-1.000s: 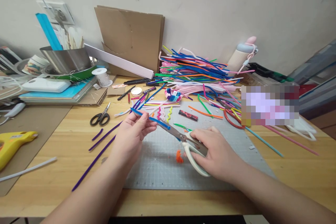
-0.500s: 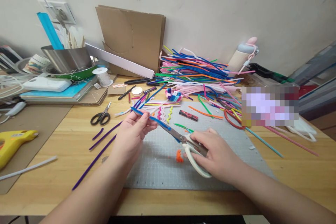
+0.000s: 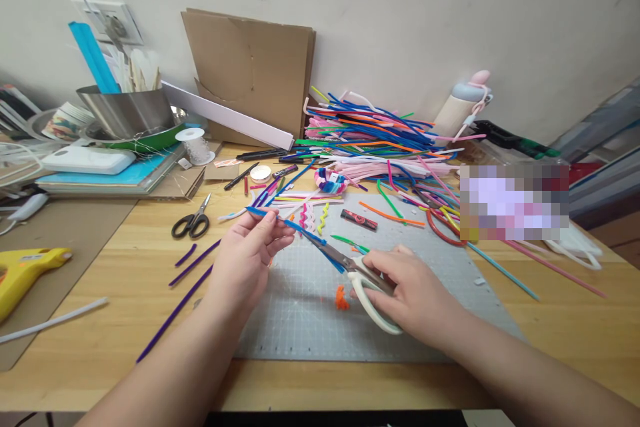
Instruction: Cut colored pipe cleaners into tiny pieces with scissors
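My left hand [image 3: 253, 250] pinches a blue pipe cleaner [image 3: 295, 225] between thumb and fingers, with one end poking out past the fingertips to the left. My right hand [image 3: 407, 287] is wrapped round the white handles of a pair of scissors [image 3: 373, 303]. The scissor blades point up and left toward my left hand, and the blue pipe cleaner lies along and against them. Whether the blades are parted is hard to make out. Below the blades, an orange fuzzy scrap [image 3: 341, 298] lies on the grey cutting mat [image 3: 300, 327].
Behind the mat is a heap of colourful pipe cleaners [image 3: 370, 133]. Black scissors [image 3: 191, 219] and purple pipe cleaners [image 3: 175, 313] lie to the left, beyond them a yellow glue gun [image 3: 30, 273]. Cardboard sheets [image 3: 250, 73] lean on the wall; a bottle [image 3: 457, 110] stands back right.
My left hand has shifted slightly left and down along the blue pipe cleaner. My right hand and the scissors have barely moved.
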Demonstrator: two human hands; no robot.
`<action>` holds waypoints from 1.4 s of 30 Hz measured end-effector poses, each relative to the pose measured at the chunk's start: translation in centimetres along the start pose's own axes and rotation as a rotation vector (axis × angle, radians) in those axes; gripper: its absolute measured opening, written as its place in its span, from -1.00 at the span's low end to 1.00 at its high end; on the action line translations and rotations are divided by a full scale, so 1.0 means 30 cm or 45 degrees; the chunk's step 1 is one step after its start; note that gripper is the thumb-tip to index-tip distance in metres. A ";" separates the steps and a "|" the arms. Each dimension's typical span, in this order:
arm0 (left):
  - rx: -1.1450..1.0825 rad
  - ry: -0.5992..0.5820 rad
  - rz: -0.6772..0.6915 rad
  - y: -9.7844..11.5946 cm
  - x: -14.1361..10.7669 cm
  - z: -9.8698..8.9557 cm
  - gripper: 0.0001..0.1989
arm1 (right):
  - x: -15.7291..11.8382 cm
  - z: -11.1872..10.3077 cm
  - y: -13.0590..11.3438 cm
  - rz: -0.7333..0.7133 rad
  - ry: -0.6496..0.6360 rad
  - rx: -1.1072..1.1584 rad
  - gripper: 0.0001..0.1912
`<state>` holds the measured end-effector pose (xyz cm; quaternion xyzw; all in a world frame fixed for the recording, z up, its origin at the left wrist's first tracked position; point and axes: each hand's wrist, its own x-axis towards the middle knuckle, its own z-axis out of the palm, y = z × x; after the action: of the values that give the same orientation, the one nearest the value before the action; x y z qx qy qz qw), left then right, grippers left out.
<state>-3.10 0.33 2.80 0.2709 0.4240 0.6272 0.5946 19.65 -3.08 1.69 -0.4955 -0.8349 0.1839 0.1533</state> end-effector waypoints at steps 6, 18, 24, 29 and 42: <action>0.044 -0.042 -0.003 -0.004 -0.007 0.006 -0.77 | -0.001 0.001 -0.003 0.020 0.034 -0.049 -0.76; 0.068 -0.115 -0.069 -0.027 -0.021 0.009 -0.76 | 0.001 0.001 -0.002 -0.003 0.030 -0.033 -0.69; 0.066 -0.106 -0.048 -0.023 -0.022 0.018 -0.78 | -0.001 -0.005 -0.005 -0.013 0.024 -0.021 -0.72; 0.091 -0.083 -0.020 -0.020 -0.023 0.018 -0.78 | -0.003 -0.011 -0.013 0.000 0.007 0.003 -0.73; 0.135 -0.095 0.016 -0.024 -0.020 0.009 -0.79 | -0.002 -0.009 -0.015 0.006 0.013 -0.017 -0.74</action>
<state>-2.41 -0.25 2.43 0.3280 0.4325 0.5968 0.5910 19.43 -3.30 2.14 -0.4992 -0.8343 0.1763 0.1539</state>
